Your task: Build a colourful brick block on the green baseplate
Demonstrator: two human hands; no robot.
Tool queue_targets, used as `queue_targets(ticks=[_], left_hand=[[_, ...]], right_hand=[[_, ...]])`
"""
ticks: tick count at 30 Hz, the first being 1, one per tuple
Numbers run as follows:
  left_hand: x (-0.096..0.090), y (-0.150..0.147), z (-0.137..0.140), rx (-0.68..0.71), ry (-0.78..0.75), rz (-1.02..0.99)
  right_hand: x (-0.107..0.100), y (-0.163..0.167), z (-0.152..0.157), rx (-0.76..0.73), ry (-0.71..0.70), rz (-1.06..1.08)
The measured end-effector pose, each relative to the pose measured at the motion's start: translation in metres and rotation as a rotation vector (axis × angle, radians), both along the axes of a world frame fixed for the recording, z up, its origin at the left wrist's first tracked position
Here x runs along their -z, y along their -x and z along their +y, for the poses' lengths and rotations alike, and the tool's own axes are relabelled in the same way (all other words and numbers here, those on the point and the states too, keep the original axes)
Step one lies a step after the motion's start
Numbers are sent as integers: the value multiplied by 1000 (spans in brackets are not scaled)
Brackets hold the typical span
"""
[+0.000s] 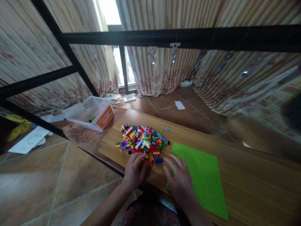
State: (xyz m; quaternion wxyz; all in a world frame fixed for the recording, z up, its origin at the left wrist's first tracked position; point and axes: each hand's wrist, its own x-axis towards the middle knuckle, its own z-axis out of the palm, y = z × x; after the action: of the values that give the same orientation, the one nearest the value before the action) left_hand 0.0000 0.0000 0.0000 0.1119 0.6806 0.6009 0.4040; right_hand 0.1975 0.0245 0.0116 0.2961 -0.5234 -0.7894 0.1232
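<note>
A heap of small colourful toy bricks lies on the wooden tabletop. At its near edge my left hand is closed, with thumb and fingers curled together; whatever may be between the fingertips is hidden. Right by those fingertips are an orange-yellow brick, a red brick and a purple brick. My right hand is open, fingers apart, over the left edge of a green studded baseplate. A dark blue brick lies between the two hands, close to the right fingertips.
A clear plastic bin with an orange label stands beyond the table's left end, a few green pieces inside. One light blue brick sits apart behind the heap. Black metal bars cross in front of curtains; papers lie on the tiled floor.
</note>
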Motion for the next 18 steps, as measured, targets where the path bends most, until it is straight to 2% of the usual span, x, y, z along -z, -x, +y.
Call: queue_targets(ticks=[5,11,14,18], left_hand=[[2,0,0,17,-2,38],[-3,0,-1,58,36,58],[-5,0,-2,54,58,27],[-14,-7,-2,14,71,-137]], right_hand=[[-1,36,37,-30,57,49],[2,37,44,-6,166,192],[-2,30,38,33,301,388],[-15,26,24,76,595,757]])
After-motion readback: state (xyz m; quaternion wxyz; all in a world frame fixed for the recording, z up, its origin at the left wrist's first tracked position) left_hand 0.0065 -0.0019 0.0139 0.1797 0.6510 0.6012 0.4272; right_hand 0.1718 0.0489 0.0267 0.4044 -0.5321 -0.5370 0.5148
